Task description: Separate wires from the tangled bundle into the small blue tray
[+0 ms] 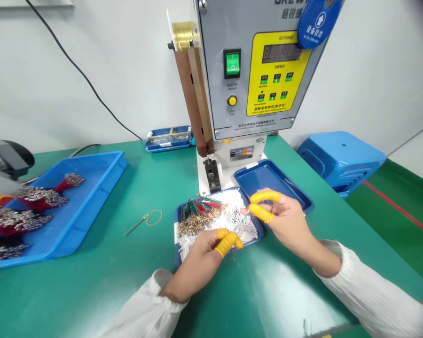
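My left hand (206, 258), with yellow finger cots, is closed in a pinch over the front of a blue tray (177, 232). Thin wires (240, 230) stick out at its fingertips. To its right, my right hand (287, 218), also in yellow finger cots, has thumb and fingers curled nearly together above the tray's right side. Whatever lies between those tips is too small to make out. Inside the tray are red, green and black wires with brass-coloured ends (199, 223) and many small white pieces (232, 206).
Behind the tray stands a grey crimping machine (222, 112) with a black die (211, 174). A second blue tray (268, 180) sits beside it. Bundled wires fill a large blue bin (88, 211) at left. Tweezers (136, 226) and a yellow ring (154, 217) lie on the green table.
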### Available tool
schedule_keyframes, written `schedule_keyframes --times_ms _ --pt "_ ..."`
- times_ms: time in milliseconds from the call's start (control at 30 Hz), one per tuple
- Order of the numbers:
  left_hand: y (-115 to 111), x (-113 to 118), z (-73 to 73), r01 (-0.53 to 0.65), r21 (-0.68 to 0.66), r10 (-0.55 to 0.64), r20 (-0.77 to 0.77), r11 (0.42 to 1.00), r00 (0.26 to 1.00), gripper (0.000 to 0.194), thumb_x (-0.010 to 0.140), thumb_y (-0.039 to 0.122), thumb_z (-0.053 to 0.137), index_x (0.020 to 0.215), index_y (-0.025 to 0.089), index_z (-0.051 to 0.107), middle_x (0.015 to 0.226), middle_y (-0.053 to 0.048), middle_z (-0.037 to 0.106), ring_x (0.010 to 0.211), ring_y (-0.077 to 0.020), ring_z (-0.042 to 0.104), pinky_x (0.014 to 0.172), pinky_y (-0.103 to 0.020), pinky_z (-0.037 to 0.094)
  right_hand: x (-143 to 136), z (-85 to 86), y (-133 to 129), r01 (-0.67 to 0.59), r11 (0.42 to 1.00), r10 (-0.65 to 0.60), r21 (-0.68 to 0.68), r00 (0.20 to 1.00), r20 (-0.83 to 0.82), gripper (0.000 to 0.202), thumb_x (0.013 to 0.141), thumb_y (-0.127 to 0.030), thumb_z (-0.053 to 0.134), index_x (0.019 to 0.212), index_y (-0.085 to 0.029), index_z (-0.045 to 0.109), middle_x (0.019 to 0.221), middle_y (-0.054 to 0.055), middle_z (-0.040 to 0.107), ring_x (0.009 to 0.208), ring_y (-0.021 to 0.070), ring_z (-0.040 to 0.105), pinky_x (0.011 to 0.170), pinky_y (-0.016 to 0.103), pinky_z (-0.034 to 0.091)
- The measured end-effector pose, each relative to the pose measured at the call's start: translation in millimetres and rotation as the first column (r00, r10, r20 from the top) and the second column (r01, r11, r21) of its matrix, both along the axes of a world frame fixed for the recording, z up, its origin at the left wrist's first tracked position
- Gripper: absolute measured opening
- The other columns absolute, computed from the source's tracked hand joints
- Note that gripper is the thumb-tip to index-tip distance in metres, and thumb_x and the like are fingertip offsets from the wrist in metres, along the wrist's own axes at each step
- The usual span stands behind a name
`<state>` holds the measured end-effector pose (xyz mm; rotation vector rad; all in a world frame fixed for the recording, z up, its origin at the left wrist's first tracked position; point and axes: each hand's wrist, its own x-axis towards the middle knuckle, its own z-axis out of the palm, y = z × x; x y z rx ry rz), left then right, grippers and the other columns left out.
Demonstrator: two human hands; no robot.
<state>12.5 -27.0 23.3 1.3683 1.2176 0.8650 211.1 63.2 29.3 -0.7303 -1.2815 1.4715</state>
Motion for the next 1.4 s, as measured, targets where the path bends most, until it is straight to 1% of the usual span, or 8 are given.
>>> schedule_keyframes --times_ms 100,333,467,633,800,933,1200,1400 --pt "-0.2 0.1 -0.6 -0.008 0.006 0.007 0.014 1.0 1.0 0.037 0.1 0.046 0.059 0.088 0.016 0.077 0.075 -0.002 0.064 0.068 -0.0145 0.048 0.067 -0.026 0.037 0.2 0.2 -0.3 0.012 1.0 -0.012 -0.003 1.0 0.002 0.022 0.076 -0.032 0.089 0.089 -0.022 0.074 0.094 0.002 0.07 0.077 0.0182 0.077 0.073 0.034 0.069" --pt "-0.2 0.3 0.2 -0.001 0.005 0.001 0.005 1.0 1.0 0.036 0.1 0.045 0.059 0.089 0.016 0.077 0.077 -0.003 0.067 0.07 -0.0151 0.051 0.067 -0.026 0.037 -0.2 -3.8 1.3 0.008 1.0 -0.008 -0.001 1.0 -0.006 0.02 0.075 -0.024 0.089 0.091 -0.023 0.077 0.097 0.001 0.074 0.082 0.0165 0.077 0.078 0.03 0.068" --pt "0.5 0.3 0.0 -0.006 0.007 0.006 0.002 1.0 1.0 0.037 0.101 0.045 0.058 0.088 0.015 0.077 0.077 -0.003 0.066 0.07 -0.015 0.051 0.067 -0.026 0.037 0.6 -3.5 2.0 0.023 0.999 -0.023 -0.034 1.0 0.005 0.024 0.074 -0.025 0.09 0.095 -0.022 0.078 0.099 0.004 0.079 0.086 0.02 0.078 0.081 0.034 0.068" --pt "1.0 0.0 -2.2 -0.006 0.006 0.006 0.03 1.0 1.0 0.038 0.1 0.046 0.059 0.087 0.014 0.075 0.076 -0.003 0.064 0.072 -0.0157 0.052 0.068 -0.026 0.038 1.6 -0.5 1.0 -0.037 0.997 0.036 -0.074 0.999 -0.015 0.026 0.077 -0.026 0.088 0.102 -0.024 0.081 0.105 0.006 0.082 0.091 0.0218 0.08 0.088 0.037 0.068" --pt "-0.2 -1.3 -5.2 -0.012 0.002 0.011 0.021 1.0 1.0 0.038 0.101 0.045 0.057 0.089 0.015 0.077 0.075 -0.001 0.061 0.068 -0.0134 0.048 0.065 -0.025 0.035 0.0 0.1 2.0 -0.013 0.997 0.01 -0.073 0.999 -0.037 0.024 0.074 -0.021 0.09 0.096 -0.023 0.081 0.092 0.003 0.082 0.085 0.0193 0.08 0.082 0.03 0.068" --pt "0.3 -1.6 -5.1 -0.015 0.013 0.014 0.021 1.0 1.0 0.037 0.101 0.044 0.057 0.089 0.016 0.077 0.074 0.0 0.061 0.067 -0.013 0.047 0.065 -0.025 0.035 -0.6 0.9 2.2 -0.039 0.998 0.035 -0.055 0.996 -0.085 0.021 0.075 -0.018 0.089 0.093 -0.025 0.081 0.09 -0.001 0.079 0.082 0.0165 0.08 0.078 0.022 0.065" --pt "-0.1 -0.7 -3.4 -0.01 0.02 0.01 0.014 1.0 1.0 0.037 0.1 0.044 0.058 0.087 0.015 0.077 0.074 -0.001 0.062 0.068 -0.014 0.049 0.065 -0.026 0.035 0.0 1.6 0.7 -0.052 0.997 0.045 -0.064 0.993 -0.104 0.015 0.077 -0.019 0.087 0.088 -0.023 0.078 0.085 0.0 0.077 0.079 0.018 0.08 0.075 0.025 0.065" --pt "-0.1 -0.5 -3.6 -0.018 0.011 0.018 0.02 1.0 1.0 0.036 0.1 0.043 0.058 0.086 0.016 0.077 0.07 0.0 0.058 0.064 -0.0127 0.043 0.062 -0.026 0.032 -1.6 0.5 1.9 -0.033 0.996 0.024 -0.078 0.994 -0.109 0.018 0.074 -0.02 0.089 0.087 -0.023 0.077 0.083 -0.001 0.078 0.079 0.0169 0.08 0.077 0.024 0.064"
